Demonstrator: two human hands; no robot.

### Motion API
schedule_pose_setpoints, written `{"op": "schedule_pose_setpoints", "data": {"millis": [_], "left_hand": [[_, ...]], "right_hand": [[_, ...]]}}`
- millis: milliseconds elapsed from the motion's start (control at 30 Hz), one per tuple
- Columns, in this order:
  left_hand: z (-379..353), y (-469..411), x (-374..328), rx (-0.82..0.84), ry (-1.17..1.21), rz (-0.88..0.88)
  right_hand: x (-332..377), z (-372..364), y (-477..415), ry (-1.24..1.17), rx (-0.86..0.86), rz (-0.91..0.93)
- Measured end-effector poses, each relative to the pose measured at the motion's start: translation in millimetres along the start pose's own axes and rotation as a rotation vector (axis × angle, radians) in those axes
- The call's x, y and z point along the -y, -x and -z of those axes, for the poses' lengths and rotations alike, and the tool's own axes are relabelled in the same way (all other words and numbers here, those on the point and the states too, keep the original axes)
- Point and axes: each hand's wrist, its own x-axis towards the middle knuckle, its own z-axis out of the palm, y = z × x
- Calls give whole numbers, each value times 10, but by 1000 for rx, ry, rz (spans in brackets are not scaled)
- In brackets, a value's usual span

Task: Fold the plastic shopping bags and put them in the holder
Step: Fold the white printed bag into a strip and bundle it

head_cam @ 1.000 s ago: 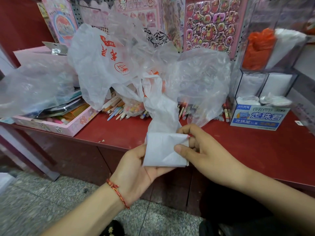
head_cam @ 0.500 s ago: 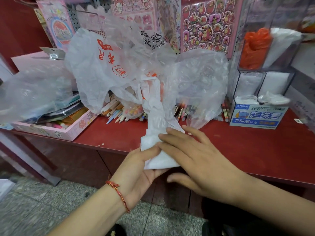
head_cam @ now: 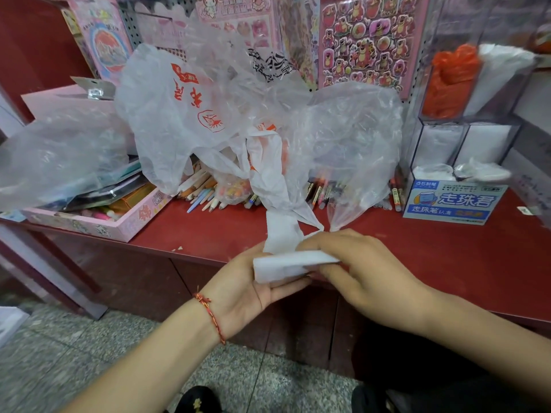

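A white plastic bag, folded into a thick flat strip, lies across my left hand, which is palm up under it at the red counter's front edge. My right hand pinches the strip's right end, thumb below and fingers curled over the top. The bag's unfolded tail runs up into a heap of loose bags: a white bag with red print and clear bags. A clear acrylic holder at the upper right contains an orange bag and a white bag.
On the red counter stand a pink tray of stationery at the left, loose pencils and pens under the bags, and a blue-and-white box at the right. Sticker sheets hang behind. Grey stone floor lies below.
The folded part has been turned over once more and is now a narrower, thicker strip. My right hand moved from pressing flat on it to pinching its right end.
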Motion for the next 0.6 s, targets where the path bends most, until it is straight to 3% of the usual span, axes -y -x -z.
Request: {"op": "schedule_pose_setpoints", "data": {"millis": [200, 400, 500, 600], "left_hand": [[-158, -29, -62, 119, 0, 24], [-334, -180, -55, 202, -218, -13], [-399, -304, 61, 91, -349, -95], [-467, -410, 92, 23, -289, -142]], "right_hand": [[-87, 118, -42, -310, 31, -411], [-254, 336, -64, -360, -47, -573], [-312, 371, -24, -387, -97, -611], [-357, 407, 18, -585, -191, -655]]}}
